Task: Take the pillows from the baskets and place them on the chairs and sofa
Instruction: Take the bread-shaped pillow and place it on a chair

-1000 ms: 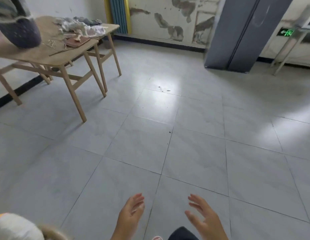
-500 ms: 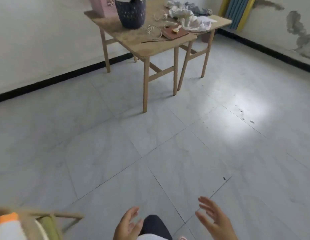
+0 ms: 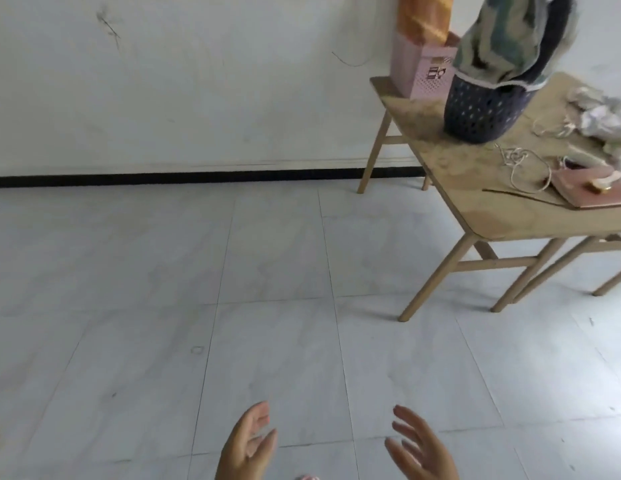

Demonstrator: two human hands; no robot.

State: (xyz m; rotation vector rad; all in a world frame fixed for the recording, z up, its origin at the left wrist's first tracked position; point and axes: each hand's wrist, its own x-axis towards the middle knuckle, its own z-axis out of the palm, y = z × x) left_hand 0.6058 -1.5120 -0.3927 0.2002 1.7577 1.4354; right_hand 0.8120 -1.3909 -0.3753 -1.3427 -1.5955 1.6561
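Note:
A dark perforated basket [image 3: 482, 110] stands on the wooden table [image 3: 475, 202] at the upper right, with a green, cream and navy patterned pillow [image 3: 510, 39] sticking out of it. Behind it is a pink basket [image 3: 423, 74] holding an orange pillow [image 3: 423, 15]. My left hand [image 3: 248, 445] and my right hand [image 3: 420, 448] hang low at the bottom of the view, both empty with fingers relaxed and spread, far from the table. No chair or sofa is in view.
On the table's right part lie crumpled cloths [image 3: 603, 119], a white cord [image 3: 527, 168] and a pink flat board [image 3: 593, 192]. A second table's legs [image 3: 558, 268] show behind. A white wall with a black skirting [image 3: 163, 178] runs across; grey floor tiles lie between me and the table.
The view has swung left: the table and baskets slid to the upper right and look nearer. Both hands stay low and empty. The chair corner at the lower left has left the view.

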